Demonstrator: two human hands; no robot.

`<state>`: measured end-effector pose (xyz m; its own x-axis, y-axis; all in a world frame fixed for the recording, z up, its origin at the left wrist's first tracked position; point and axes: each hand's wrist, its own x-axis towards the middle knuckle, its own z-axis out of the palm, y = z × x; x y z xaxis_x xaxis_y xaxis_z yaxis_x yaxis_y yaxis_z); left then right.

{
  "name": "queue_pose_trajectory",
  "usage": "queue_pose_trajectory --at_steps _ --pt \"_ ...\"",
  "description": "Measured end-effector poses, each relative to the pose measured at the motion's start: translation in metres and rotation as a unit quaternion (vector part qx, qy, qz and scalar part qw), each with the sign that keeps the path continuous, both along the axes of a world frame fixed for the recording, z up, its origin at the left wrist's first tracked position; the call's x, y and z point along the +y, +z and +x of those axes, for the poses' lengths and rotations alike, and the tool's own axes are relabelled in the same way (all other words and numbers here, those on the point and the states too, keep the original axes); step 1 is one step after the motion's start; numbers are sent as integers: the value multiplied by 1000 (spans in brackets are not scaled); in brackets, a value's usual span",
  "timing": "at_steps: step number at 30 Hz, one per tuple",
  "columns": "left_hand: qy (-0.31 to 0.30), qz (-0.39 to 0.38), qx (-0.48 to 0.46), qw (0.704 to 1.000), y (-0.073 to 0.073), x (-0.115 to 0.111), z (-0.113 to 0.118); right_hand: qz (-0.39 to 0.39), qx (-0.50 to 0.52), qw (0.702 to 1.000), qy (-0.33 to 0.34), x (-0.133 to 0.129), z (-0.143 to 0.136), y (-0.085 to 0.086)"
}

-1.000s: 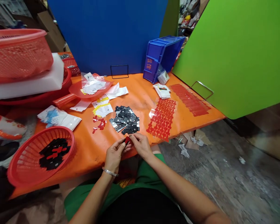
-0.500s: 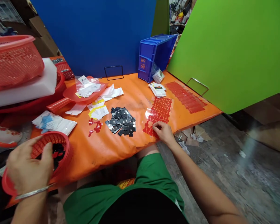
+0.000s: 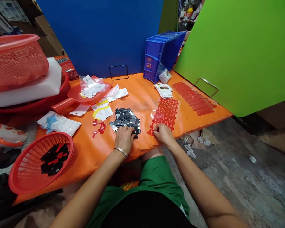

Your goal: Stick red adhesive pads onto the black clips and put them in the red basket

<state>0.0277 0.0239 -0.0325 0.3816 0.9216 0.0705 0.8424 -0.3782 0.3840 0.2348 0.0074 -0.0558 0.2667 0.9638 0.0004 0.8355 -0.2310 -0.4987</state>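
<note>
On my feed, a jumbled heap of flat black pieces (image 3: 126,117), several with pale round spots, lies on the orange counter (image 3: 139,93). Right of it I see a glossy sheet of interlocking red shapes (image 3: 166,111), flat and slightly slanted.

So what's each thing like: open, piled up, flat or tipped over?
Black pieces: loosely heaped
Red sheet: lying flat
Left hand: at the black pieces, grip hidden
Right hand: curled at the red sheet's near edge
Red basket: open-topped, partly filled
Blue crate: tipped on its side
White cards: untidily stacked
Small red pieces: scattered
Red scoop: loaded with papers
</note>
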Motion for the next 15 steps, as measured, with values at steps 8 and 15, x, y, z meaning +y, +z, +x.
queue_pose_trajectory --at_steps 8,15 --pt "-101 40 66 992 -3 -3 52 105 -59 992 34 -12 -8 -11" --pt "-122 51 104 986 -13 -2 58 101 51 993 13 -11 -3 -7"
